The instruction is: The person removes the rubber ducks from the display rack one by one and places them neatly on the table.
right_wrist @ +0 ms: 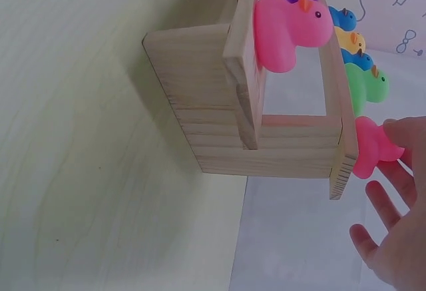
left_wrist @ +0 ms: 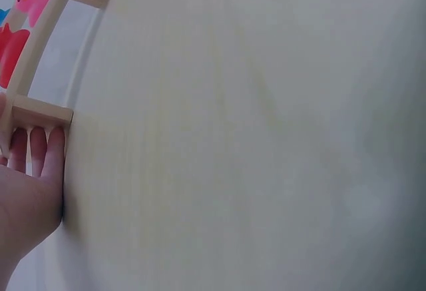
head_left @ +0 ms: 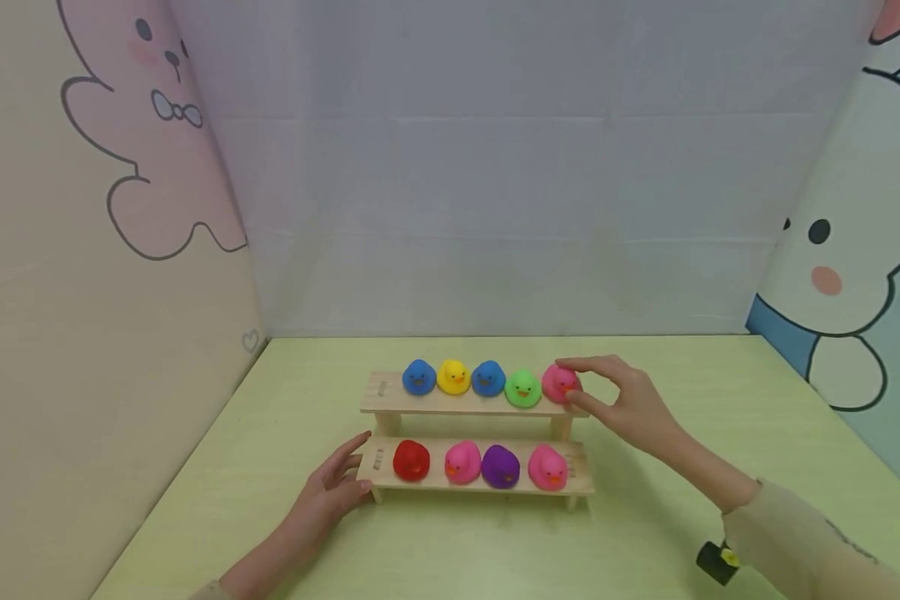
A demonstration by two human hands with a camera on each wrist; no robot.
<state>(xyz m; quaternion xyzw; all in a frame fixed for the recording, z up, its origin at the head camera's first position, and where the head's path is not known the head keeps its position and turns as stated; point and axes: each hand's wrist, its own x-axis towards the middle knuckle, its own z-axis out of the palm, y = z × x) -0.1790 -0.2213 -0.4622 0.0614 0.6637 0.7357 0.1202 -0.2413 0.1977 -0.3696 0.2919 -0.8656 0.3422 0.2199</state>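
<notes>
On the upper shelf of a two-tier wooden stand, my right hand pinches a pink rubber duck at the right end, between thumb and forefinger. The other fingers stay off it in the right wrist view. My left hand holds the left end of the lower shelf, its fingers against the wooden leg in the left wrist view. Left of the pinched duck sit a green duck, two blue ducks and a yellow duck.
Along the lower shelf stand a red duck, a pink duck, a purple duck and another pink duck. The pale table meets a light backdrop behind; cartoon-printed panels flank it. A small dark tag hangs by the right sleeve.
</notes>
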